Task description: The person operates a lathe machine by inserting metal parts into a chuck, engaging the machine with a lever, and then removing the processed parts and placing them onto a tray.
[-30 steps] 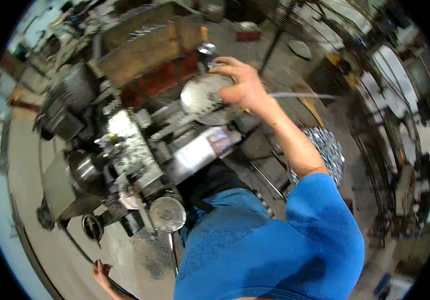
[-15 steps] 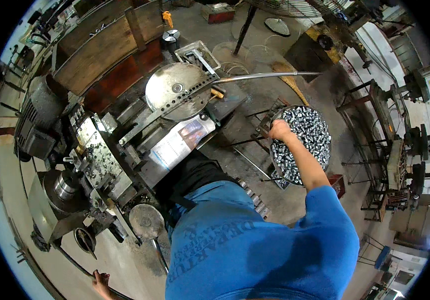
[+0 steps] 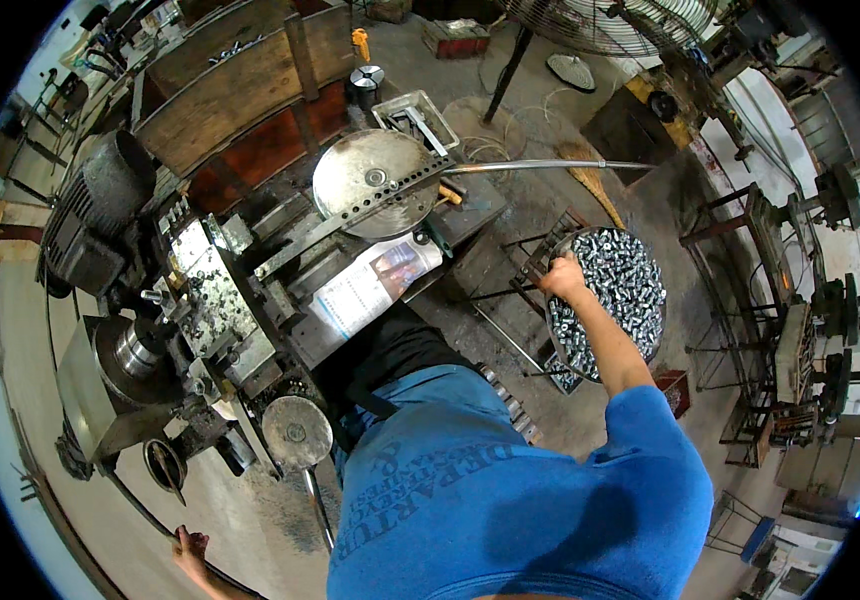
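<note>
Right hand (image 3: 563, 276), partly curled, meets the round tray's rim (image 3: 552, 333).

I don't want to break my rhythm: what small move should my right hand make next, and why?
Probably take one of the metal pieces with the right hand, since it is at the left edge of their heap; whether it already holds one, I can't tell.

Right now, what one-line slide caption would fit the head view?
Right hand at the edge of piled metal parts, left hand at a long dark bar.
</note>
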### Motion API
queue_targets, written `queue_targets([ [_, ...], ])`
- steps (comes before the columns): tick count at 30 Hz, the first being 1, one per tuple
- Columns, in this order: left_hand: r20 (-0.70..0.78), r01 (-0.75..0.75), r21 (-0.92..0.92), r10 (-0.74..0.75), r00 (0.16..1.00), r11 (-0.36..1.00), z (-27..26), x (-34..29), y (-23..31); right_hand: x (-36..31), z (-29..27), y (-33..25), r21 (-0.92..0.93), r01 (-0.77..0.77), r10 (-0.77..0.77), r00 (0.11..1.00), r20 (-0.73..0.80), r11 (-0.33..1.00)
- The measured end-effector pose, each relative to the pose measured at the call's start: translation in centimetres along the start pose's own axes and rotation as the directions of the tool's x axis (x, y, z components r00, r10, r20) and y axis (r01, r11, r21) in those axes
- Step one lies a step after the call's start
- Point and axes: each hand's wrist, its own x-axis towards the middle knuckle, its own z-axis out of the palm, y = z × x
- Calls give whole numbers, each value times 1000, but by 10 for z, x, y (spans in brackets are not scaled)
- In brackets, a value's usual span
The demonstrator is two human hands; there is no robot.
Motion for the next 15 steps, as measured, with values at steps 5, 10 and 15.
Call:
queue_targets([
  [5, 19, -88, 529, 92, 996, 844, 2, 1, 22, -29, -8, 20, 555, 235, 123, 838, -532, 798],
  [10, 146, -575, 669, 676, 722, 470, 60, -75, 132, -70, -91, -48, 859, 504, -145, 847, -511, -89],
  [15, 437, -577, 78, 492, 753, 813, 222, -132, 234, -132, -183, -189, 594, 788, -567, 419, -709, -160],
])
